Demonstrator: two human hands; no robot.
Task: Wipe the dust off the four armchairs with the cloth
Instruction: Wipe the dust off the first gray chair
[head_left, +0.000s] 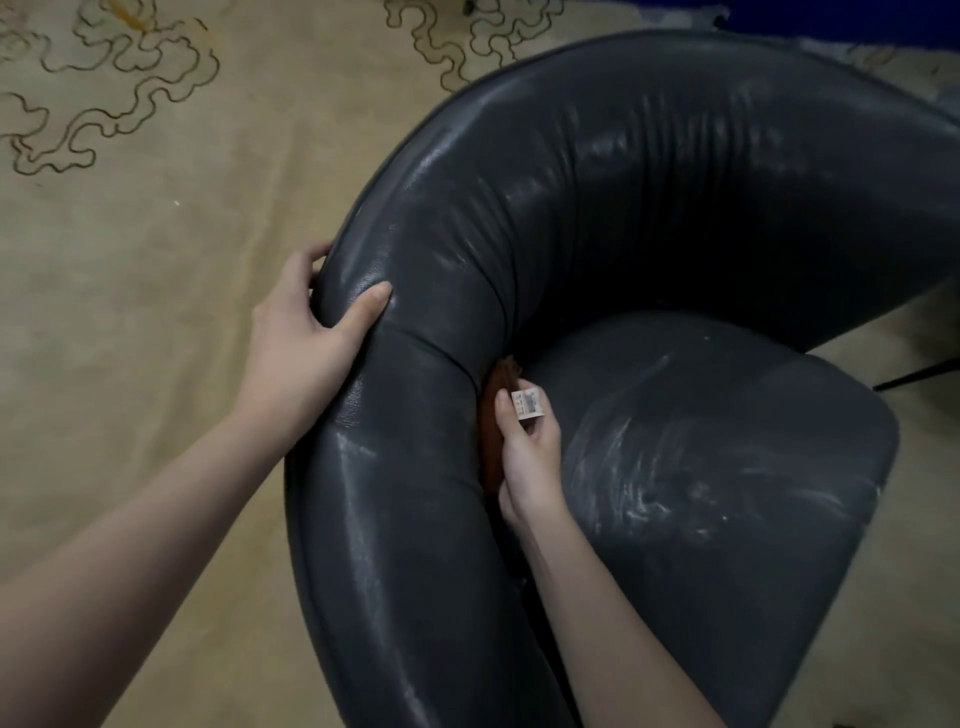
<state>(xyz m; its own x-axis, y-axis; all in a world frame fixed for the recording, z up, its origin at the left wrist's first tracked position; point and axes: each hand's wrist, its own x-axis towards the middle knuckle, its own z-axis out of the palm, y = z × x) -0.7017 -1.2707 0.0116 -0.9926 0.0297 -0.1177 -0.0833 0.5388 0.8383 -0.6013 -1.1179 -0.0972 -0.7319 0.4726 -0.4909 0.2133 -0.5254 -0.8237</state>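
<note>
Left grip (306, 332) clasped armchair (649, 208) backrest; right grip (527, 452), just right of it, held brown cloth (489, 441) in seat crevice.

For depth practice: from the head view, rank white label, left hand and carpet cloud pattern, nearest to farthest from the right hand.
1. white label, pinched by the right hand
2. left hand, gripping the armchair back
3. cloud pattern, far upper left

A carpeted lounge or sitting room: a dark leather armchair (597, 270) stands on a beige carpet (156, 234) patterned with outlined cloud scrolls, upper left of frame.
</note>
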